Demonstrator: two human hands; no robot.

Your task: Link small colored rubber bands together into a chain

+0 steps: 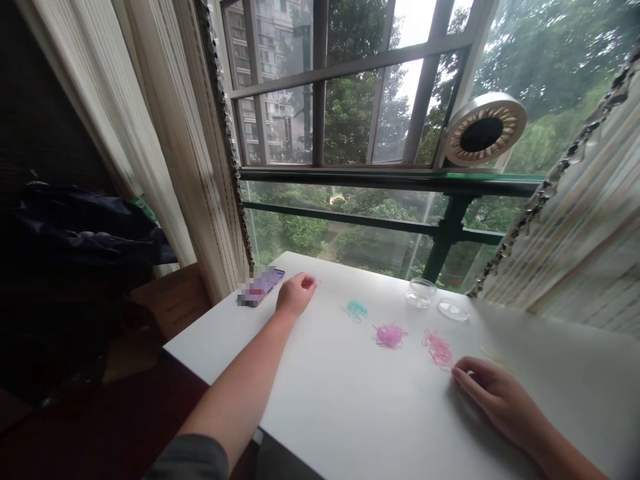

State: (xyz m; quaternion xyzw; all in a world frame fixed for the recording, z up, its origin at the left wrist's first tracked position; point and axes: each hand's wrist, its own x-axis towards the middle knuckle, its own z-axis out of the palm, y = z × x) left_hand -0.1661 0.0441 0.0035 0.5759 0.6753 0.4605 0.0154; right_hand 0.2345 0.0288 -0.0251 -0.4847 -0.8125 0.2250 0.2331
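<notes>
Small coloured rubber bands lie in loose piles across a white table (pixel 320 373). My left hand (pixel 296 293) reaches to the far left part, its fingers pinched beside a few pale purple bands (pixel 317 281); what the fingertips hold is too small to tell. Right of it are a turquoise pile (pixel 357 310), a purple pile (pixel 389 336) and a pink pile (pixel 438 349). My right hand (pixel 493 393) rests low at the right, thumb and forefinger closed on a pink band at the pile's near edge. Faint pale yellow bands (pixel 496 357) lie just behind this hand.
A phone (pixel 261 287) lies at the left edge, beside my left hand. Toward the back right stand a clear round container (pixel 421 293) and a clear lid (pixel 453 309). A window with a green railing (pixel 390 181) is behind; a cardboard box (pixel 173 300) is left.
</notes>
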